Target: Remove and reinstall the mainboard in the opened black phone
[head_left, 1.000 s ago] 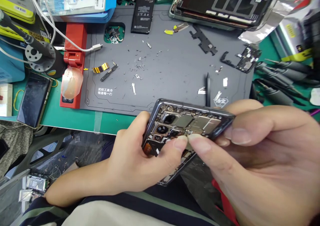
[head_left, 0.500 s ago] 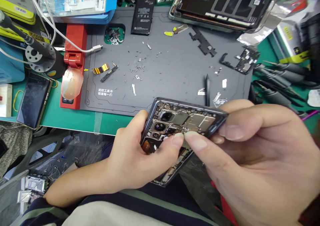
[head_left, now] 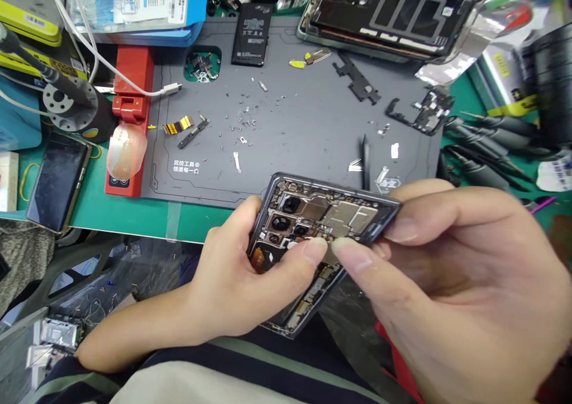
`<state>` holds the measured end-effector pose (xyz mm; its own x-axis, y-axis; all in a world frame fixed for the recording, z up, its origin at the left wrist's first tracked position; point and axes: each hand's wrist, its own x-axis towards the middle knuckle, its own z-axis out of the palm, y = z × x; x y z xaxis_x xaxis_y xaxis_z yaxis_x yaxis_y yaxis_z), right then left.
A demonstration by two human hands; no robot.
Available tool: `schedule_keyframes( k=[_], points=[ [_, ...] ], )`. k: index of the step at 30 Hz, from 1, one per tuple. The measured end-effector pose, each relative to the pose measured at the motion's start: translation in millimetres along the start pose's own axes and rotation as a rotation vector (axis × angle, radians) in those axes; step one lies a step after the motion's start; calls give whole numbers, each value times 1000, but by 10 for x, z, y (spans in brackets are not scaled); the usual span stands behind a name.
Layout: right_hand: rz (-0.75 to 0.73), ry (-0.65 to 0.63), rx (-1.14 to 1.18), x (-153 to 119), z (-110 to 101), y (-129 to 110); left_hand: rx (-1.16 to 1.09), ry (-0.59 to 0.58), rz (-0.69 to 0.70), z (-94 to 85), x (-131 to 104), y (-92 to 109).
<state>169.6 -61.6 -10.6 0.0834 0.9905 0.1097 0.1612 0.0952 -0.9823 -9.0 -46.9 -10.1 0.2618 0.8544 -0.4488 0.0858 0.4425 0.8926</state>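
Observation:
An opened phone (head_left: 353, 216) is held tilted above my lap, its circuit board and camera modules (head_left: 282, 222) facing up. My left hand (head_left: 241, 279) is wrapped round its left edge, thumb lying across the board just below the cameras. From the right, my right hand (head_left: 465, 273) grips the phone's right corner between fingers and thumb. Both thumb tips press on the middle of the board, almost touching each other. Whatever lies under the thumbs is hidden. A black pointed stick (head_left: 365, 162) lies on the mat behind the phone.
On the grey mat (head_left: 304, 130) lie scattered screws, a battery (head_left: 251, 34), a flex cable (head_left: 177, 125) and black brackets (head_left: 357, 79). A larger opened device (head_left: 397, 16) sits at the back. Tweezers (head_left: 482, 148) lie right, a red holder (head_left: 134, 82) and a dark-screened phone (head_left: 58, 180) left.
The view has shifted slightly, so the bench things appear a little further left. The phone tilts a bit more toward me, showing more of its board. Both thumbs stay pressed on it.

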Motion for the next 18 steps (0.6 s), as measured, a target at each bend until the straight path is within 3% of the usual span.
schedule_keyframes(
  k=[18],
  points=[
    [22, 29, -37, 1, 14, -33, -9, 0, 13, 1, 4, 40]
  ],
)
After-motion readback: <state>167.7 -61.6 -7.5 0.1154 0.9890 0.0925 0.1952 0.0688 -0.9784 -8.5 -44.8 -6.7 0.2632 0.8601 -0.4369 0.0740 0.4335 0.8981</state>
